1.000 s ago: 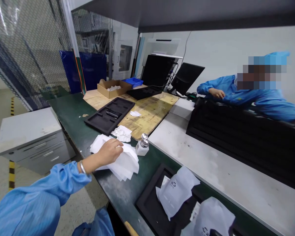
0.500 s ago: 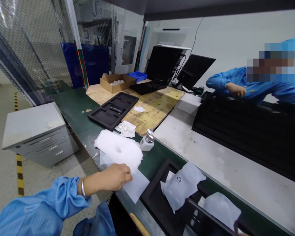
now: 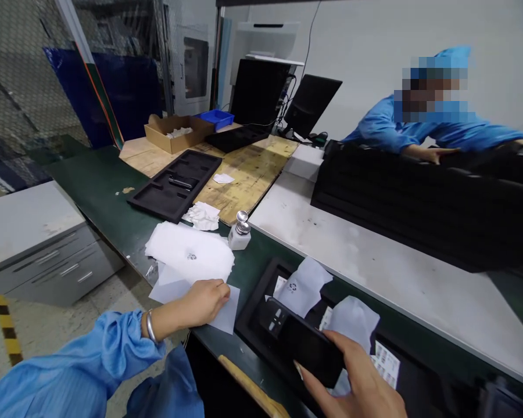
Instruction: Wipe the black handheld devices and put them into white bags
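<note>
Device (image 3: 305,343), black and slim, is over the black tray (image 3: 253,305), held by my right hand (image 3: 358,380) between thumb and fingers at one end; a slack grip there could let it drop against the white pouches (image 3: 304,285). My left hand (image 3: 207,302) is curled narrow at a loose sheet (image 3: 227,316); I can't tell whether it's pinched. Dragging carelessly could disturb the stack (image 3: 185,249) and tip the bottle (image 3: 239,238) beside it.
</note>
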Demonstrator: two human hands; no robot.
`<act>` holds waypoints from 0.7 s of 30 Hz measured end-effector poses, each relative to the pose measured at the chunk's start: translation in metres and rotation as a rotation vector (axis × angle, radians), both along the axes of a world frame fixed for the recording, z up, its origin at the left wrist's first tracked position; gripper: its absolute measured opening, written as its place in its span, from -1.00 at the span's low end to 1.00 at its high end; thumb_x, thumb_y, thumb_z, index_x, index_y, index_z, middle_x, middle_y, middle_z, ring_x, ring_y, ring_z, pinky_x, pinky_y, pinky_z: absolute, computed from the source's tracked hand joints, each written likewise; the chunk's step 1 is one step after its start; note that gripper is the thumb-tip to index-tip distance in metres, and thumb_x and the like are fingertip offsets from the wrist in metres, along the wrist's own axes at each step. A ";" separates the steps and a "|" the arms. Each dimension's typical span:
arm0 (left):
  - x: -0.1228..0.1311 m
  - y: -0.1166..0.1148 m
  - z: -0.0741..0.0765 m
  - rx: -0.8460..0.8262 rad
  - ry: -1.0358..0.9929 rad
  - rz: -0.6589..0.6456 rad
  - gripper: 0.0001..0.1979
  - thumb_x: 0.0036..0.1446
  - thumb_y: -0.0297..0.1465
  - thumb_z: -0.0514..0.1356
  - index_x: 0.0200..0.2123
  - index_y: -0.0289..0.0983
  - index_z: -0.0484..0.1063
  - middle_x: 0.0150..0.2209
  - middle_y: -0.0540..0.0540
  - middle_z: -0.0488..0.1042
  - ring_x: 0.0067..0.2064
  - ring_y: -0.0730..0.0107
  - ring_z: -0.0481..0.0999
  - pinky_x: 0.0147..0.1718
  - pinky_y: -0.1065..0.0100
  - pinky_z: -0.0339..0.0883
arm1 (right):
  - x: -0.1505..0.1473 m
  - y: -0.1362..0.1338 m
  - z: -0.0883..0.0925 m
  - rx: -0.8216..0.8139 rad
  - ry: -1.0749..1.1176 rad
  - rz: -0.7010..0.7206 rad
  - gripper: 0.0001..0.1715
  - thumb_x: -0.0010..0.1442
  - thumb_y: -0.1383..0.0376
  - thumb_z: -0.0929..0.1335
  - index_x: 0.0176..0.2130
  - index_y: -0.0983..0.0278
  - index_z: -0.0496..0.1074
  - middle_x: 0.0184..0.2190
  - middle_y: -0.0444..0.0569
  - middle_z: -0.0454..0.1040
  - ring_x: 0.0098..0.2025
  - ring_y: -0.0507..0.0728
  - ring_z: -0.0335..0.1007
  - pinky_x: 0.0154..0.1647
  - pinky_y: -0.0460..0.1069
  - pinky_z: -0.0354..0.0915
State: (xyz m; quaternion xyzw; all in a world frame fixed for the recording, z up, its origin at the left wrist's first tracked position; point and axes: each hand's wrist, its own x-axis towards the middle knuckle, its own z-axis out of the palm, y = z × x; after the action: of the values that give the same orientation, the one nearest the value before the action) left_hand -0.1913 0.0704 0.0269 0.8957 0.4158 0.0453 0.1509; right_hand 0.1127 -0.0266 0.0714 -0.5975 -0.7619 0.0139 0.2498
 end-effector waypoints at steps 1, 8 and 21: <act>-0.001 -0.002 0.000 -0.009 -0.008 0.022 -0.83 0.35 -0.42 -0.01 -0.24 -0.27 0.36 -0.27 -0.10 0.46 -0.25 0.29 0.49 -0.28 0.33 0.31 | -0.004 0.002 -0.005 0.009 0.002 -0.023 -0.52 0.22 -0.02 0.29 0.02 0.19 0.29 -0.17 0.01 0.50 -0.25 0.20 0.53 -0.35 0.01 0.44; 0.013 -0.005 -0.011 -0.046 -0.048 0.082 -0.95 0.21 -0.41 0.18 -0.26 -0.26 0.41 -0.27 -0.13 0.45 -0.27 0.22 0.49 -0.32 0.31 0.34 | -0.024 0.014 -0.019 0.050 -0.009 -0.069 -0.44 0.23 -0.09 0.25 0.01 0.25 0.29 -0.15 0.07 0.49 -0.20 0.25 0.52 -0.38 0.03 0.42; 0.004 -0.026 -0.022 0.093 -0.484 0.244 -0.72 0.37 -0.38 -0.02 -0.15 -0.24 0.49 -0.26 -0.13 0.49 -0.26 0.36 0.50 -0.25 0.36 0.40 | -0.061 0.017 -0.029 -0.022 -0.044 -0.078 -0.51 0.19 0.02 0.26 0.00 0.26 0.27 -0.21 0.07 0.50 -0.34 0.25 0.52 -0.47 0.06 0.39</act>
State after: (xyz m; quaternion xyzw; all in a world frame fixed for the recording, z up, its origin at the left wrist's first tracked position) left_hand -0.1872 0.0445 0.0048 0.8081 0.4700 0.2948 0.1980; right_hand 0.0513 -0.0097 0.0428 -0.6294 -0.7432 -0.0004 0.2269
